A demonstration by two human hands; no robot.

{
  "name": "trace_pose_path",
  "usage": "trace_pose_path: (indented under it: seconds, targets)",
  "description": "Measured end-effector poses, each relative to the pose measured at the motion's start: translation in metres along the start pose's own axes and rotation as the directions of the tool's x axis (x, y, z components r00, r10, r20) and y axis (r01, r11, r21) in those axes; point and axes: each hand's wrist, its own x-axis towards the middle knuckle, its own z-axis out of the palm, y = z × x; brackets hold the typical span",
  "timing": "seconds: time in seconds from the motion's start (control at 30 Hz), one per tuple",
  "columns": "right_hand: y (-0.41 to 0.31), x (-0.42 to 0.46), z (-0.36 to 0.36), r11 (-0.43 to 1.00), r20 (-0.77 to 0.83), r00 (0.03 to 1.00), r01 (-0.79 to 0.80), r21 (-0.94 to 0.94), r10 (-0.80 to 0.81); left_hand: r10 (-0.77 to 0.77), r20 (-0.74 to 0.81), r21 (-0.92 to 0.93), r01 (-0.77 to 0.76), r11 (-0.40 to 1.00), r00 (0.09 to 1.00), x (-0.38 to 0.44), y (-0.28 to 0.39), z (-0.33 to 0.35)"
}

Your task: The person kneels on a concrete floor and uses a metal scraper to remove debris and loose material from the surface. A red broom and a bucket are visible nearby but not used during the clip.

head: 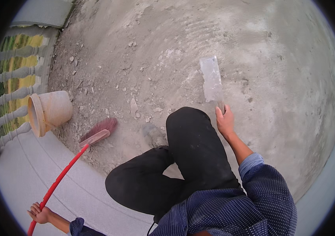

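My left hand (pixel 39 213) grips the red handle (pixel 56 183) of a broom at the lower left. The broom's dark red bristles (pixel 101 126) rest on the dusty concrete floor (pixel 253 67) among loose chips. In my right hand (pixel 225 121) is the short handle of a flat, whitish plastering trowel or scraper (pixel 211 79). Its blade points away from me, over or on the floor; whether it touches cannot be told. The blade's left edge looks ragged. My knees are bent, and one dusty shoe (pixel 154 134) shows between the broom head and my leg.
A stained plastic bucket (pixel 56 109) lies tipped on its side at the left, its mouth facing a balustrade (pixel 17 72). Mortar chips and grit (pixel 133 107) are scattered over the floor's left half. A pale wall (pixel 76 188) with grooves runs along the lower left.
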Motion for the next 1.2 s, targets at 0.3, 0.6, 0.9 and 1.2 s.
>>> trace_pose_path:
  seconds: [0.3, 0.6, 0.9, 1.2]
  targets:
    - [0.018, -0.002, 0.014, 0.929, 0.475, 0.879, 0.207, -0.308, -0.038, -0.027, 0.015, -0.012, 0.027, 1.0, 1.0, 0.004, -0.007, -0.007]
    - [0.02, -0.004, 0.023, 0.953, 0.229, 0.973, 0.052, -0.299, 0.019, -0.02, -0.002, -0.013, 0.02, 1.0, 1.0, -0.001, -0.007, -0.003]
    - [0.002, 0.025, 0.014, 0.991, -0.043, 0.992, -0.12, -0.06, 0.118, 0.003, -0.004, -0.009, -0.003, 1.0, 1.0, -0.001, 0.0, -0.003]
    - [0.018, 0.008, 0.025, 0.961, 0.316, 0.948, 0.121, -0.248, -0.038, -0.004, -0.009, -0.012, 0.004, 1.0, 1.0, 0.001, -0.007, -0.002]
